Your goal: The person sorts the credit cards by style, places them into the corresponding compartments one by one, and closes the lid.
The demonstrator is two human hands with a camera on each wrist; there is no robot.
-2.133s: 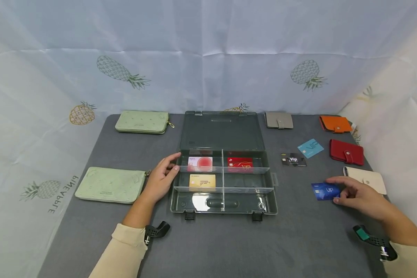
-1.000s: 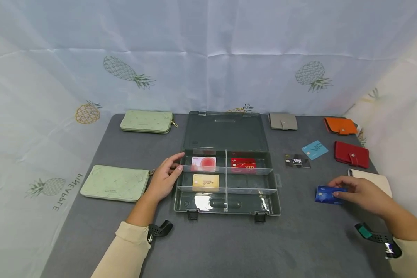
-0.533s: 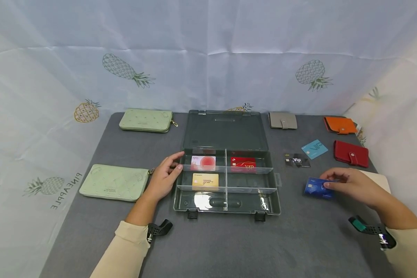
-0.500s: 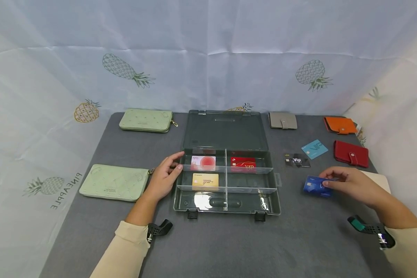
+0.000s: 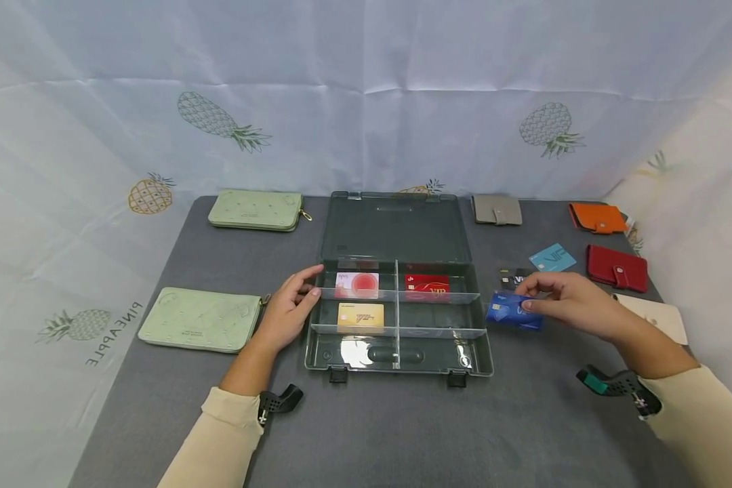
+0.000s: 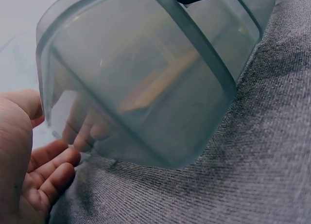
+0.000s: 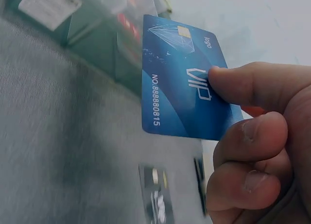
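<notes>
My right hand [image 5: 570,301] pinches a dark blue VIP card [image 7: 180,83] between thumb and fingers, just off the right side of the grey see-through divider box [image 5: 430,371]. My left hand [image 5: 287,312] rests at the box's left wall, its fingers loosely bent and its fingertips by the wall [image 6: 146,88]. The box lies with its lid [image 5: 396,227] folded back. Inside are a pink card [image 5: 356,285] at back left, a red VIP card [image 5: 427,283] at back right and a gold card [image 5: 360,316] at middle left. A black VIP card [image 5: 512,276] is partly hidden behind my right hand.
A light blue card [image 5: 552,257] lies right of the box. Small wallets surround it: grey [image 5: 496,210], orange [image 5: 598,218], red [image 5: 616,266] and cream [image 5: 655,317]. Two green long wallets [image 5: 256,210] lie at left. A pineapple-print cloth [image 5: 366,88] hangs behind the table.
My right hand has picked the blue card up from the table near the cream wallet and carried it left toward the box. My left hand has stayed at the box's left side.
</notes>
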